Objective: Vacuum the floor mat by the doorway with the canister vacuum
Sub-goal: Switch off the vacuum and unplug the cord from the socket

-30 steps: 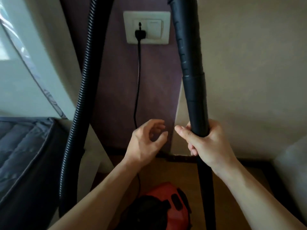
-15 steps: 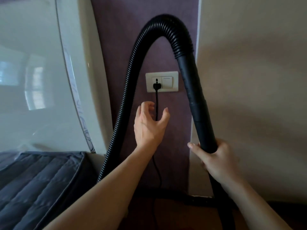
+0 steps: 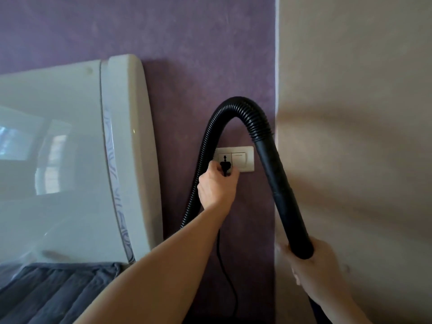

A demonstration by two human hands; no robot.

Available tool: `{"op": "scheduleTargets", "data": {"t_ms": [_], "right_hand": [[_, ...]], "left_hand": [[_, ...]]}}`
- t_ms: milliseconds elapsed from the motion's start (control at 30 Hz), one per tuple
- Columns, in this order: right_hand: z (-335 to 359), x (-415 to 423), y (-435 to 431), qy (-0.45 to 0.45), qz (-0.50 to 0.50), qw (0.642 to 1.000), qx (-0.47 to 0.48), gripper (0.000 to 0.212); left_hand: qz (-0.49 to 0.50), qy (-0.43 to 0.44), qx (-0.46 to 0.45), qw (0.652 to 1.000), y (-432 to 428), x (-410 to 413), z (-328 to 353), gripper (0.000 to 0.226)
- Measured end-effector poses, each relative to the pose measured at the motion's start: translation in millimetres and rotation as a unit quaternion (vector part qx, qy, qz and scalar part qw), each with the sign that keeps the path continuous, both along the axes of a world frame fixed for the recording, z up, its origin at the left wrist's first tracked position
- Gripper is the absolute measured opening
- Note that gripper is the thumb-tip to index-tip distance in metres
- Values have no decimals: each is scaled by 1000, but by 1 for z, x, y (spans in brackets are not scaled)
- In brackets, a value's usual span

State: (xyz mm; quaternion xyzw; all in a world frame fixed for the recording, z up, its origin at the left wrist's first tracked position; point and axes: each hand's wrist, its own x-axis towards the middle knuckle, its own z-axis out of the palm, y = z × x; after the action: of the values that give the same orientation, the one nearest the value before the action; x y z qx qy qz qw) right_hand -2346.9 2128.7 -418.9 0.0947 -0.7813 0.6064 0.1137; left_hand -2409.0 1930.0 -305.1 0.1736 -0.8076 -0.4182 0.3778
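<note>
Gripping the stiff black wand (image 3: pixel 284 202) at lower right, our right hand (image 3: pixel 322 274) curls its fingers round it; its long axis climbs up-left into the ribbed hose (image 3: pixel 236 105) arching at centre. We judge wand light and rigid, best held low; hose floppy. Our left hand (image 3: pixel 217 185) pinches the plug (image 3: pixel 225 165) at the wall socket (image 3: pixel 247 160).

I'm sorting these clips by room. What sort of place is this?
Likely a home bedroom: a glossy white headboard stands over grey quilted bedding against a purple wall, beside a wall socket with a plug in it.
</note>
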Motion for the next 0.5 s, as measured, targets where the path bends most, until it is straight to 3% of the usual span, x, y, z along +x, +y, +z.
{"op": "scheduleTargets", "data": {"t_ms": [167,500], "right_hand": [[-1,1,-2,13,-25,999,27,42],[4,11,-1,24,-33,999,35,38]], "left_hand": [[16,0,-80,997,-6,-4,-3,29],[1,-28,-100,995,-10,-7,10,25]]}}
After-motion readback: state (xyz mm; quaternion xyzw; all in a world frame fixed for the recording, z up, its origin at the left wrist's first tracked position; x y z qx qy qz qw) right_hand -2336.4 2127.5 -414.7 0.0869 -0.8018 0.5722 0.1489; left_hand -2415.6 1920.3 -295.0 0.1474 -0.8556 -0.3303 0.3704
